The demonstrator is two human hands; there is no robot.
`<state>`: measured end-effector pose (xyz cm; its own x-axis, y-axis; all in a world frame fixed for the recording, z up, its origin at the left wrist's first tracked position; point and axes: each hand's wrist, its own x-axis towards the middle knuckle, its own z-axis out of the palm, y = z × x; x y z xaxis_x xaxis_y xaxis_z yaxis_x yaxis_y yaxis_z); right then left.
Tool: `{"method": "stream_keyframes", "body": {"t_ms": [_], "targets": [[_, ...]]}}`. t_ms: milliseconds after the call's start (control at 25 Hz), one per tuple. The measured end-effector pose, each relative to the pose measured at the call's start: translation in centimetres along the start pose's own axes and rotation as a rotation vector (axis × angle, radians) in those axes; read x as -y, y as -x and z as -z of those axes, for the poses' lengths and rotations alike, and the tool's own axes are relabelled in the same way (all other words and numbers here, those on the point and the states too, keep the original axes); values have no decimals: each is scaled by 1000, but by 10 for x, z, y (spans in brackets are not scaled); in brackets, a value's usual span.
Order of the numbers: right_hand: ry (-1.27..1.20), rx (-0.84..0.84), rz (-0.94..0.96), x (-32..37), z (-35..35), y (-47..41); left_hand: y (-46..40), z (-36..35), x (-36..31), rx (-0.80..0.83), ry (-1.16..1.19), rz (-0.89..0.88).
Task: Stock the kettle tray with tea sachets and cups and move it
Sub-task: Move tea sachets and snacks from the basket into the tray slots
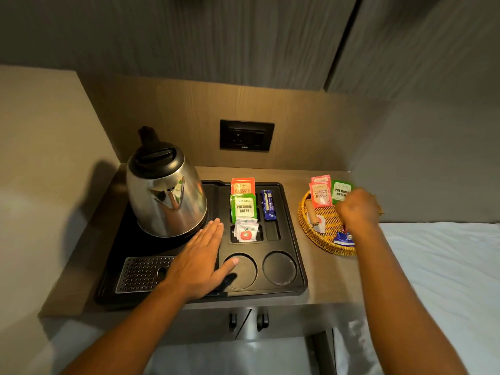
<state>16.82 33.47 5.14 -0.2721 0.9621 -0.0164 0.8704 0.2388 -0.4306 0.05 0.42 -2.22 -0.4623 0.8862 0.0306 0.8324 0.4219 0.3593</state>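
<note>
A black kettle tray (300,266) lies on a wooden counter and carries a steel kettle (165,196) at its back left. Its slots hold an orange Classic sachet (242,185), green Premium Green sachets (243,207), a white sachet (245,230) and a blue stick packet (268,201). Two round cup wells (280,267) are empty. My left hand (198,259) rests flat and open on the tray, thumb over the left well. My right hand (355,209) is blurred and curled inside a wicker basket (311,231) of sachets; whether it grips anything is hidden.
The basket stands right of the tray and holds pink Classic sachets (320,193), a green sachet (341,190) and blue packets (343,238). A wall socket (246,135) sits behind. White bedding (438,266) lies to the right. Cabinet handles (247,320) hang below the counter edge.
</note>
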Motion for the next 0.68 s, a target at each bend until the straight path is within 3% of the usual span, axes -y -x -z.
{"method": "stream_keyframes", "body": {"t_ms": [80, 200, 520, 680], "targets": [[34, 70, -103, -27, 9, -7, 0, 1, 0, 11, -4, 4], [75, 141, -104, -39, 2, -5, 0, 2, 0, 20, -32, 11], [16, 162, -192, -42, 0, -12, 0, 0, 1, 26, -38, 17], [-90, 98, -119, -22, 32, -8, -1, -1, 1, 24, -32, 23]]}}
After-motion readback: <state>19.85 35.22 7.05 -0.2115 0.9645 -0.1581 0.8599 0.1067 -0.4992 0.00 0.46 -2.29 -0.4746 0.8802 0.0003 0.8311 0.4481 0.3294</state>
